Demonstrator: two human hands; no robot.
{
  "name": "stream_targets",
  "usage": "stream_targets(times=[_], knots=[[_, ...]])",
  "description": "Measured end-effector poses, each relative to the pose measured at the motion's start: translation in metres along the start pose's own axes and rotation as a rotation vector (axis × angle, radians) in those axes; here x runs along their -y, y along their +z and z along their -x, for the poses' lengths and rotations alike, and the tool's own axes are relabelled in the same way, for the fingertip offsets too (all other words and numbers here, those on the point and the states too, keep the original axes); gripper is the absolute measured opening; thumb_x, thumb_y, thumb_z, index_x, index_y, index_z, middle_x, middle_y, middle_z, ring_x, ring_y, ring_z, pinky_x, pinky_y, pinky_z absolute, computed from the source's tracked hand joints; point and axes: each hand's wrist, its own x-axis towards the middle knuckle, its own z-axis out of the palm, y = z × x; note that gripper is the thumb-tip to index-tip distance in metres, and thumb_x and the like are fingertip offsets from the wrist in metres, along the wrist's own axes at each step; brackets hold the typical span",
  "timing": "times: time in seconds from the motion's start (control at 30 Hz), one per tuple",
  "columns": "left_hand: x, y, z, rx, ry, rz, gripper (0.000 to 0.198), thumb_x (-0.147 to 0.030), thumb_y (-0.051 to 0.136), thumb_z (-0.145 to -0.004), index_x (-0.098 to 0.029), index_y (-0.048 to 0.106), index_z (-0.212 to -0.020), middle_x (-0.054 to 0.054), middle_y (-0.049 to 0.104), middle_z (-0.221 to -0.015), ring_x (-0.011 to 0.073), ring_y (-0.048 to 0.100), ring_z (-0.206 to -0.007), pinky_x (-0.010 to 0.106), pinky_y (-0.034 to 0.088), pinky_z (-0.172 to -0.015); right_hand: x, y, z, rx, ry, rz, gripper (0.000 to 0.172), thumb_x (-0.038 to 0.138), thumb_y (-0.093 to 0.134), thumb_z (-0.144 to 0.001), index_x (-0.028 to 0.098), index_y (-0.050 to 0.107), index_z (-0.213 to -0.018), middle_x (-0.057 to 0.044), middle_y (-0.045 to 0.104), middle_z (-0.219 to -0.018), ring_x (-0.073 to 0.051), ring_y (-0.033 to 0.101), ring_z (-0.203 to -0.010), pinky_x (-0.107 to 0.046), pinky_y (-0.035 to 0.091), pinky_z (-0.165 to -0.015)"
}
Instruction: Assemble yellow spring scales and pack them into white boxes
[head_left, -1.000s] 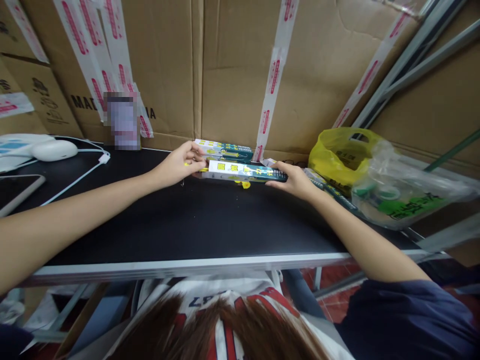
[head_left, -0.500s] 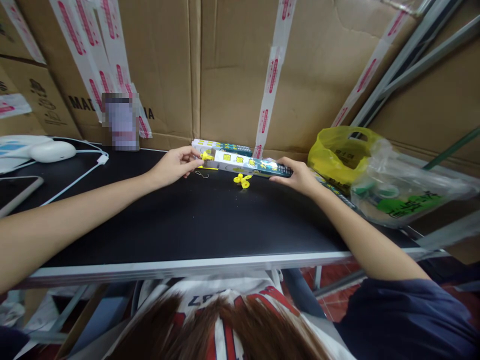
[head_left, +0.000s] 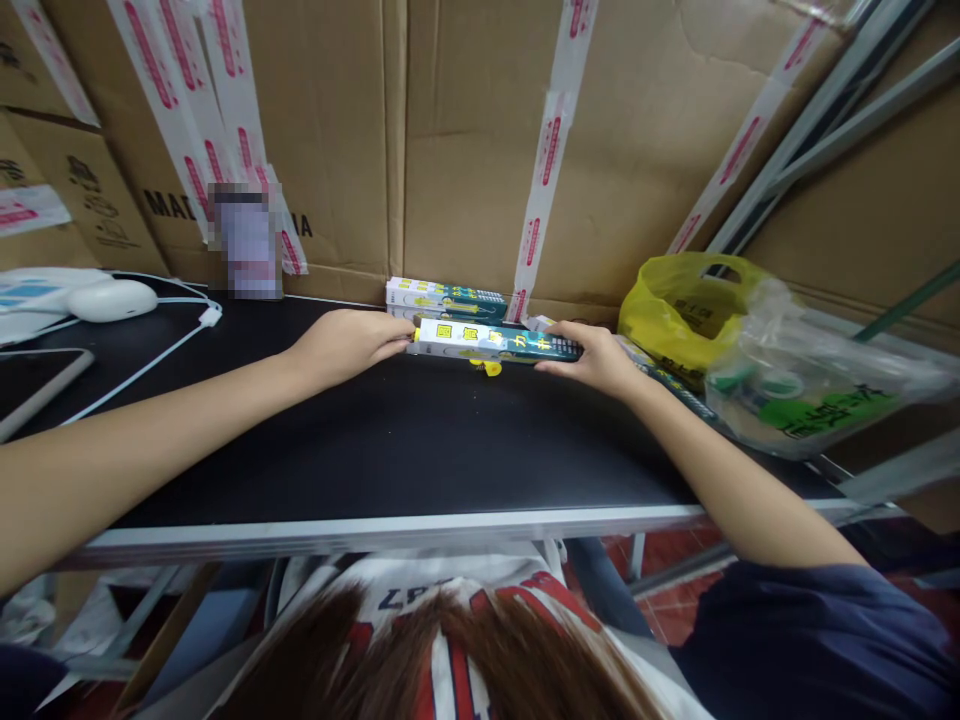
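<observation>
A long, narrow white-and-green box [head_left: 495, 342] with yellow lettering lies level in front of me, just over the black table. My right hand [head_left: 592, 356] grips its right end, thumb below and fingers above. At the left end, my left hand [head_left: 360, 340] pinches a yellow plastic piece [head_left: 415, 336], of which only a sliver shows at the box's opening. Under the box's front edge, a small yellow plastic part [head_left: 489, 367] lies partly hidden on the table. Similar boxes [head_left: 442, 297] are stacked behind, against the cardboard.
To the right stand a yellow plastic bag [head_left: 675, 315] and a clear bag [head_left: 810, 400], with another narrow box [head_left: 667, 380] beside them. At left are a white device [head_left: 112, 300] with a cable and a tablet-like object [head_left: 37, 385]. Large cartons [head_left: 465, 150] wall the back.
The yellow piece has gone into the box's left end, with my left hand following it rightward. The box has dropped slightly toward me and now covers part of the loose yellow part.
</observation>
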Motion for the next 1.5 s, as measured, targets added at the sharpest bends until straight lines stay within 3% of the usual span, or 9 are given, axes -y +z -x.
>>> stream_targets(times=[0.13, 0.3, 0.47, 0.67, 0.83, 1.07, 1.27, 1.37, 1.5], knots=[[0.0, 0.003, -0.001, 0.076, 0.026, 0.023, 0.029, -0.033, 0.043, -0.091, -0.022, 0.067, -0.103, 0.007, 0.072, -0.097, 0.0206, 0.067, -0.087, 0.027, 0.046, -0.07, 0.003, 0.001, 0.0, -0.002, -0.024, 0.024, 0.045, 0.053, 0.069, -0.074, 0.018, 0.066, -0.102, -0.008, 0.072, -0.093, -0.022, 0.067, -0.077, -0.029, 0.049, -0.07], [0.002, 0.011, 0.0, 0.09, -0.023, 0.151, 0.03, -0.035, 0.043, -0.09, -0.023, 0.067, -0.104, 0.005, 0.072, -0.104, 0.0216, 0.066, -0.094, 0.028, 0.047, -0.078, 0.004, 0.006, 0.001, 0.002, -0.038, 0.02, 0.045, 0.052, 0.069, -0.074, 0.018, 0.066, -0.103, -0.008, 0.072, -0.096, -0.023, 0.068, -0.08, -0.03, 0.05, -0.073], [0.01, 0.015, -0.002, 0.15, 0.042, 0.311, 0.034, -0.042, 0.04, -0.091, -0.024, 0.065, -0.105, 0.005, 0.071, -0.105, 0.0216, 0.065, -0.093, 0.027, 0.046, -0.078, 0.004, 0.007, 0.001, 0.003, -0.018, -0.007, 0.045, 0.051, 0.071, -0.072, 0.018, 0.066, -0.102, -0.006, 0.072, -0.092, -0.022, 0.068, -0.078, -0.029, 0.05, -0.071], [0.015, 0.021, -0.007, 0.167, 0.027, 0.458, 0.036, -0.041, 0.033, -0.093, -0.019, 0.061, -0.096, 0.006, 0.067, -0.087, 0.0189, 0.062, -0.077, 0.026, 0.043, -0.07, 0.007, 0.004, 0.0, -0.003, -0.014, -0.043, 0.042, 0.05, 0.072, -0.072, 0.018, 0.067, -0.099, -0.006, 0.072, -0.091, -0.021, 0.068, -0.077, -0.029, 0.05, -0.071], [0.011, 0.025, -0.005, 0.152, 0.019, 0.576, 0.029, -0.039, 0.041, -0.089, -0.019, 0.06, -0.083, 0.002, 0.062, -0.075, 0.0158, 0.057, -0.068, 0.024, 0.039, -0.063, 0.006, 0.007, 0.001, 0.018, -0.024, -0.04, 0.043, 0.05, 0.072, -0.072, 0.018, 0.067, -0.1, -0.007, 0.072, -0.093, -0.023, 0.068, -0.08, -0.03, 0.05, -0.071], [0.005, 0.03, -0.006, 0.029, -0.214, 0.871, 0.024, -0.039, 0.057, -0.075, -0.016, 0.059, -0.07, -0.004, 0.053, -0.056, 0.0093, 0.046, -0.053, 0.021, 0.035, -0.053, 0.01, 0.008, 0.0, 0.019, -0.05, -0.067, 0.042, 0.05, 0.071, -0.073, 0.017, 0.067, -0.099, -0.008, 0.073, -0.092, -0.023, 0.068, -0.08, -0.031, 0.05, -0.074], [0.003, 0.029, -0.01, 0.077, -0.345, 1.056, 0.023, -0.039, 0.064, -0.068, -0.016, 0.063, -0.072, -0.004, 0.052, -0.051, 0.0069, 0.04, -0.043, 0.021, 0.031, -0.043, 0.009, 0.009, -0.001, 0.004, -0.035, -0.1, 0.045, 0.051, 0.072, -0.071, 0.017, 0.068, -0.099, -0.007, 0.073, -0.091, -0.022, 0.068, -0.078, -0.029, 0.05, -0.073], [0.005, 0.023, -0.012, -0.027, -0.469, 1.163, 0.028, -0.04, 0.07, -0.067, -0.016, 0.064, -0.081, -0.001, 0.059, -0.057, 0.0084, 0.046, -0.046, 0.022, 0.037, -0.045, 0.006, 0.007, -0.001, -0.031, 0.037, -0.089, 0.047, 0.054, 0.072, -0.069, 0.017, 0.068, -0.099, -0.006, 0.072, -0.087, -0.021, 0.067, -0.073, -0.029, 0.05, -0.069], [0.008, 0.017, -0.013, -0.16, -0.541, 1.296, 0.032, -0.039, 0.075, -0.066, -0.014, 0.066, -0.085, 0.007, 0.07, -0.08, 0.0112, 0.059, -0.061, 0.023, 0.048, -0.054, 0.001, 0.006, -0.001, -0.065, 0.091, -0.094, 0.051, 0.056, 0.072, -0.068, 0.015, 0.068, -0.099, -0.007, 0.072, -0.087, -0.021, 0.067, -0.072, -0.029, 0.051, -0.068]])
